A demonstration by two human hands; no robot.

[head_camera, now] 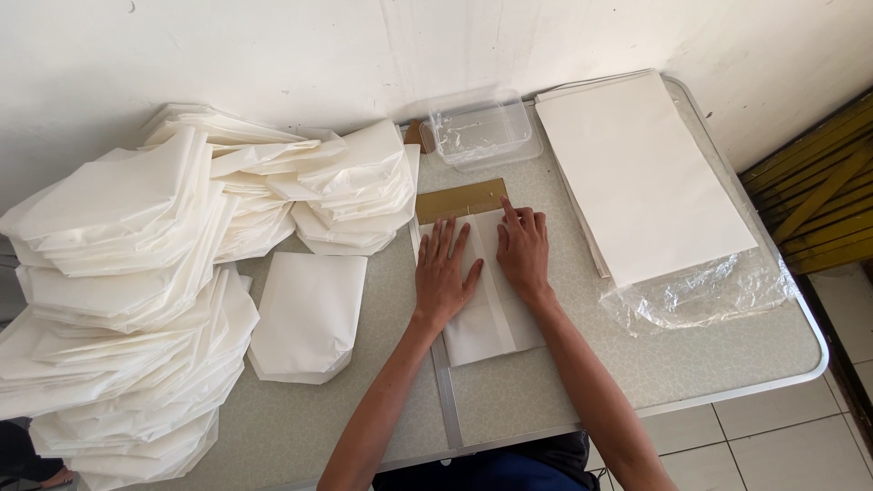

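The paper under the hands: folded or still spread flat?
Folded. The paper shows an overlapping strip down its middle, with left hand and right hand pressed flat on it.

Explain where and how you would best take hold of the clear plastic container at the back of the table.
Grip the clear plastic container by its two long side walls, coming down from above. It stands upright and open-topped, so its rim is exposed; the wall behind and the stack of flat white sheets beside it probably hinder a sideways approach.

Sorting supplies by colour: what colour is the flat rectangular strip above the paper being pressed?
Golden brown, on the flat rectangular strip; the head view shows it best.
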